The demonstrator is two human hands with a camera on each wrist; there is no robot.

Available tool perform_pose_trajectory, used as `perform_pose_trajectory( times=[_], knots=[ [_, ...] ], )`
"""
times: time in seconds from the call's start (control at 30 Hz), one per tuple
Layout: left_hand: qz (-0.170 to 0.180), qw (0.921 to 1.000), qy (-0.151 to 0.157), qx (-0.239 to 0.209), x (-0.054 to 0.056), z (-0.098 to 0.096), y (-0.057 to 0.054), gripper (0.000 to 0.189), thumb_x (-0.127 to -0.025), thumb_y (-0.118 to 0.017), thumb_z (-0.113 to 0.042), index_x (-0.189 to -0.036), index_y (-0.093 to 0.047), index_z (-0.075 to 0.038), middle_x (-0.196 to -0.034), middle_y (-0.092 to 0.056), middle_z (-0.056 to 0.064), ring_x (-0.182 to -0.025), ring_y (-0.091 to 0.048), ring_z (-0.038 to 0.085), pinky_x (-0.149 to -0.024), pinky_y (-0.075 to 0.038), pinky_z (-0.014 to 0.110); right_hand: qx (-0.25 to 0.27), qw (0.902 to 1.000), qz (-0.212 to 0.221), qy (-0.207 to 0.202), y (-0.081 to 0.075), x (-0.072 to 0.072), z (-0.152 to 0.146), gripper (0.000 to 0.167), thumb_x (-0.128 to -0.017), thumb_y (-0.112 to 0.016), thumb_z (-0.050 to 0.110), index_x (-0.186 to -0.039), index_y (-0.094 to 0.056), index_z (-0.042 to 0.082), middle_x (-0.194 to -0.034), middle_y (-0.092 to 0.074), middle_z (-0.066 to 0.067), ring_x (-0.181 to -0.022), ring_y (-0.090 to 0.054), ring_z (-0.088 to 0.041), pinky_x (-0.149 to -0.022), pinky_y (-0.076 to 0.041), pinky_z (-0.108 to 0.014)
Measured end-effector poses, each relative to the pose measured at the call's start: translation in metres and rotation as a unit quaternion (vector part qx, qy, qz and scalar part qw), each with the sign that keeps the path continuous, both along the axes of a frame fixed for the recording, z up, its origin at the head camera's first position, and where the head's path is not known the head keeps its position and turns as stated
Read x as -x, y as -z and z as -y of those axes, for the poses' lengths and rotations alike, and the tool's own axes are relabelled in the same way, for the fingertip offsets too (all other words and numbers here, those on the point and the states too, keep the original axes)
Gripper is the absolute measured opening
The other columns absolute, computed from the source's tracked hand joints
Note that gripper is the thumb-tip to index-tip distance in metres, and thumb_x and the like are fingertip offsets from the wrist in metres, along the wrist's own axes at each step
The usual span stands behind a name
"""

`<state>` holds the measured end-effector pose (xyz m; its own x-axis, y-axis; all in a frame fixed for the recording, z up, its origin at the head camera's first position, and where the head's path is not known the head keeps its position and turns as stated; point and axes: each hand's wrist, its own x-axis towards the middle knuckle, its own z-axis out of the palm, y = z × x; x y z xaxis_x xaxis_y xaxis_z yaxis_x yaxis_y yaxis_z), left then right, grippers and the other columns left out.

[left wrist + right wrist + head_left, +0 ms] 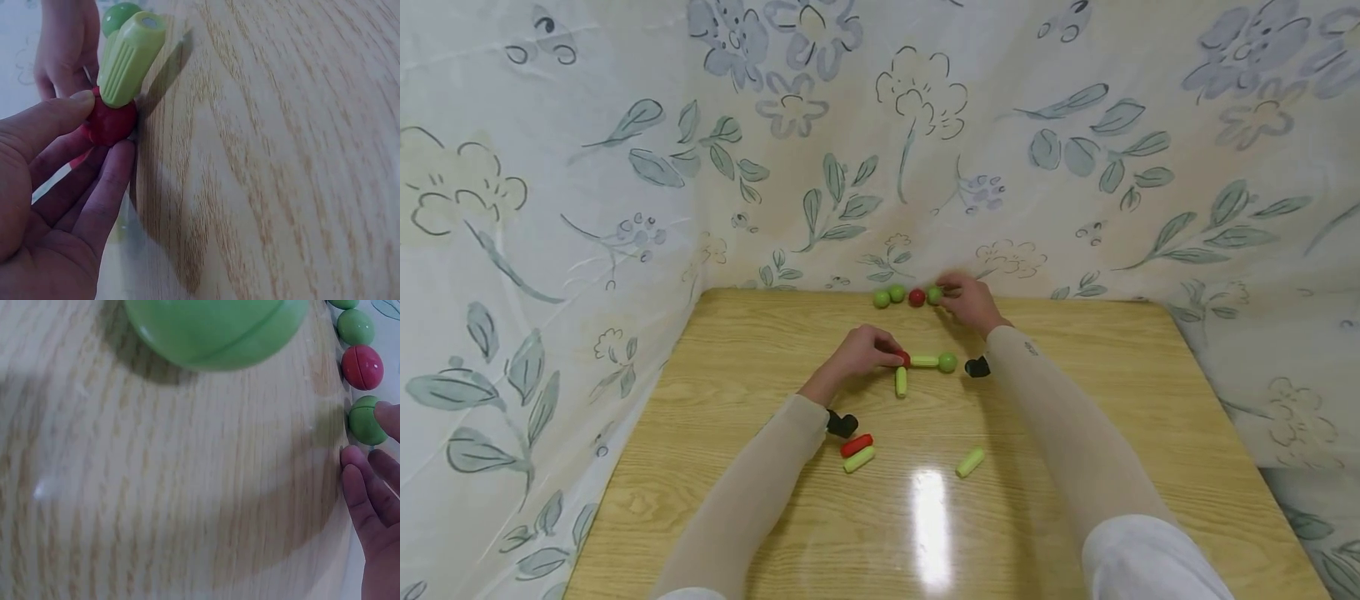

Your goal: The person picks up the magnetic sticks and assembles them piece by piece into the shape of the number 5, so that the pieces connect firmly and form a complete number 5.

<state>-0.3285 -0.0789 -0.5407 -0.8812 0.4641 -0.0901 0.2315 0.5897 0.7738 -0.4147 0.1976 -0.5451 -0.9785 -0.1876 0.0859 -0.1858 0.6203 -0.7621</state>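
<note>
My left hand [863, 352] pinches a red ball [112, 122] between thumb and fingers. One light green ribbed rod [901, 382] extends from this ball toward me. Another light green rod [925, 361] runs right from it to a green ball [948, 362]. At the table's back edge, my right hand [967, 302] is at the rightmost green ball [366, 422] of a row. Its thumb touches or overlaps that ball in the right wrist view, while the other fingers extend beside it, not visibly closed round it. Left of this ball is a red ball [917, 297].
Two more green balls [889, 296] sit at the row's left end. Nearer me lie a red rod [857, 445], a light green rod [860, 459] beside it, and another light green rod [970, 462] further right. A floral cloth [865, 150] hangs behind the wooden table [737, 517].
</note>
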Motion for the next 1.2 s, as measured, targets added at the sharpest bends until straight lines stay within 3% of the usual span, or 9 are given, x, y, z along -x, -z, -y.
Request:
perform_pose_trajectory(
  times=[0.27, 0.53, 0.87, 1.2],
  knots=[
    [-0.003, 1.0000, 0.005, -0.004, -0.002, 0.000, -0.002, 0.013, -0.097, -0.086, -0.020, -0.107, -0.085, -0.010, -0.101, -0.077, -0.001, -0.100, -0.067, 0.018, -0.094, -0.054, 0.035, -0.032, 0.9994, -0.012, 0.009, 0.000, -0.001, 0.006, 0.035, -0.103, -0.077, 0.012, -0.136, -0.070, 0.003, -0.137, -0.069, -0.016, -0.129, -0.064, -0.036, -0.111, -0.049, -0.052],
    [-0.009, 0.9999, 0.008, -0.008, -0.005, 0.000, -0.001, 0.015, -0.097, -0.086, -0.020, -0.107, -0.084, -0.010, -0.101, -0.077, -0.001, -0.100, -0.067, 0.017, -0.094, -0.054, 0.035, -0.025, 0.9993, -0.009, 0.024, -0.001, -0.006, 0.006, 0.032, -0.102, -0.078, 0.012, -0.132, -0.070, 0.003, -0.133, -0.071, -0.016, -0.125, -0.065, -0.035, -0.109, -0.050, -0.052],
    [-0.004, 0.9999, 0.001, -0.014, -0.006, 0.001, 0.002, 0.014, -0.097, -0.086, -0.020, -0.108, -0.085, -0.011, -0.102, -0.077, -0.002, -0.100, -0.066, 0.018, -0.094, -0.055, 0.035, -0.012, 0.9994, 0.011, 0.029, 0.000, -0.008, 0.007, 0.031, -0.104, -0.075, 0.010, -0.134, -0.068, 0.004, -0.133, -0.070, -0.017, -0.120, -0.068, -0.033, -0.091, -0.061, -0.044],
    [-0.005, 0.9998, 0.006, -0.021, -0.008, 0.001, 0.002, 0.014, -0.097, -0.086, -0.021, -0.107, -0.085, -0.012, -0.101, -0.077, -0.003, -0.101, -0.066, 0.018, -0.095, -0.054, 0.035, -0.013, 0.9991, 0.014, 0.038, 0.000, -0.017, 0.002, 0.034, -0.103, -0.077, 0.011, -0.136, -0.072, 0.003, -0.128, -0.073, -0.017, -0.118, -0.068, -0.033, -0.100, -0.056, -0.047]
  ],
)
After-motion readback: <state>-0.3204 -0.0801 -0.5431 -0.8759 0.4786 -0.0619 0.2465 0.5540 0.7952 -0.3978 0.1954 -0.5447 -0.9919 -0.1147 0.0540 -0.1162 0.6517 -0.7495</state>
